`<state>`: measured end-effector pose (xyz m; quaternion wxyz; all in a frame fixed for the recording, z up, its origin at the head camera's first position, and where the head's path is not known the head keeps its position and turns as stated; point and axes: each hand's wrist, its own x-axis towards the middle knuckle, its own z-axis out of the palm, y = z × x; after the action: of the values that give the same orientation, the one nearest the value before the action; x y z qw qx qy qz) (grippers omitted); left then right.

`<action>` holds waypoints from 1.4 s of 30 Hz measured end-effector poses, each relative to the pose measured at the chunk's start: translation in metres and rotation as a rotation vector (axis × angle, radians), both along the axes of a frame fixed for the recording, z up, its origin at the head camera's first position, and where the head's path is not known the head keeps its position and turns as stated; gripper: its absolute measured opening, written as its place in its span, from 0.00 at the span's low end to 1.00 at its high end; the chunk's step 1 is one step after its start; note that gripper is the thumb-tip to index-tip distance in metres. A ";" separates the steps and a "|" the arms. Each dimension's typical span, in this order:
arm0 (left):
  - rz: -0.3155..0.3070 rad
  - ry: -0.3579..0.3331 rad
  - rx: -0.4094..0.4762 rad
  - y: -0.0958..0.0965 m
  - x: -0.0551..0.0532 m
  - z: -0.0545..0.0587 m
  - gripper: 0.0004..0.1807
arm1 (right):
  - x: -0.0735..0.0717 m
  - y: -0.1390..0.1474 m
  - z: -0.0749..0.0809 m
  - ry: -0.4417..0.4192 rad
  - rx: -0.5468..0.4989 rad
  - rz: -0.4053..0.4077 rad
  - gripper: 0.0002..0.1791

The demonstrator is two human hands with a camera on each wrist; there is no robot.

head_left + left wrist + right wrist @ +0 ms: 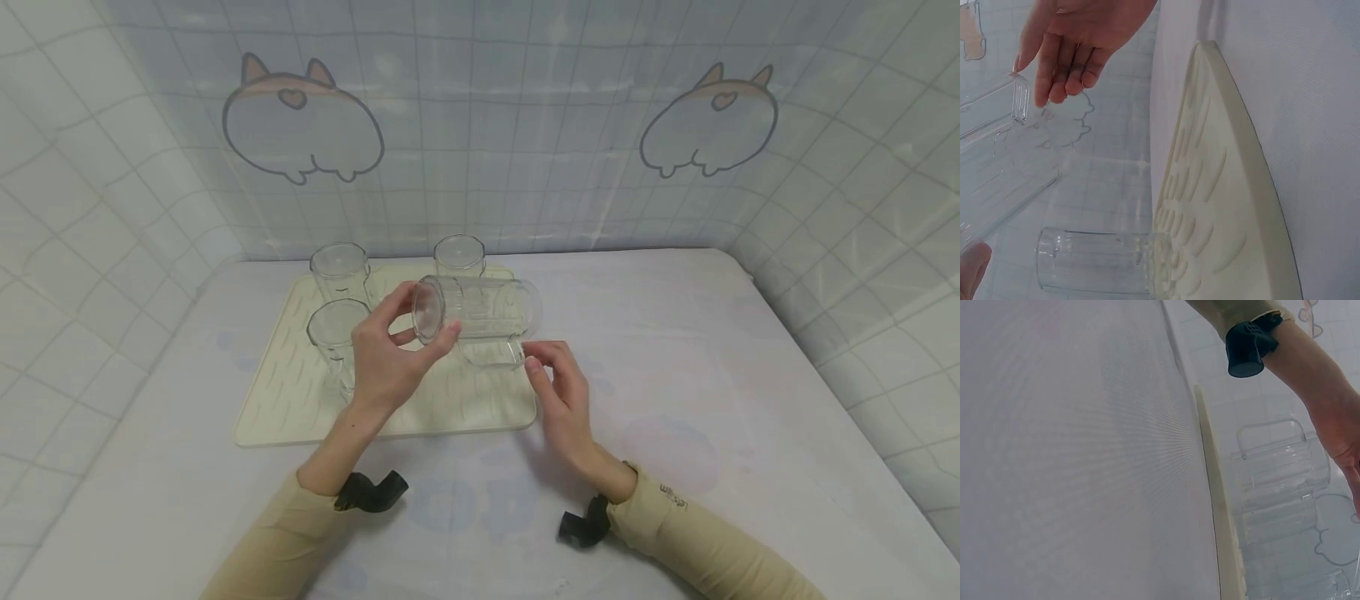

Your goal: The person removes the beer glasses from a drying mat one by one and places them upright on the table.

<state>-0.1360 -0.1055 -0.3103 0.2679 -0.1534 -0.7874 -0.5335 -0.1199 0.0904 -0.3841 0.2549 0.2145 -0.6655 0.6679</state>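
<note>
My left hand (393, 358) grips a clear glass mug (491, 308) at its left end, thumb on the near side and fingers on the far side. The mug lies sideways in the air above a cream ribbed mat (450, 408), its handle toward me. At the handle's right end is my right hand (566, 400). In the left wrist view the thumb of the right hand (1088, 31) touches the handle's corner, while its other fingers extend loosely beside it. The left hand is mostly out of its own wrist view.
Three more glass mugs stand on the mat: one at back left (340, 271), one at front left (337, 329) partly behind my left hand, and one at the back (459, 254). White cloth (637, 333) covers the table, with tiled-pattern curtains (510, 125) around it.
</note>
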 end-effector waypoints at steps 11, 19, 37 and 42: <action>-0.006 0.027 0.008 0.001 -0.001 -0.001 0.27 | -0.008 0.006 -0.022 -0.138 0.037 0.100 0.13; -0.009 0.028 0.004 0.000 -0.001 -0.002 0.27 | -0.009 0.005 -0.024 -0.117 0.020 0.128 0.13; -0.022 0.051 -0.015 0.002 0.000 -0.004 0.28 | -0.007 0.004 -0.024 -0.145 0.018 0.140 0.14; -0.031 0.044 -0.022 0.002 0.000 -0.004 0.28 | -0.008 0.005 -0.025 -0.164 0.016 0.127 0.13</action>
<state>-0.1362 -0.1034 -0.3138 0.2752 -0.1804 -0.7847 -0.5253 -0.1276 0.0958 -0.4089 0.1548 0.2028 -0.6747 0.6926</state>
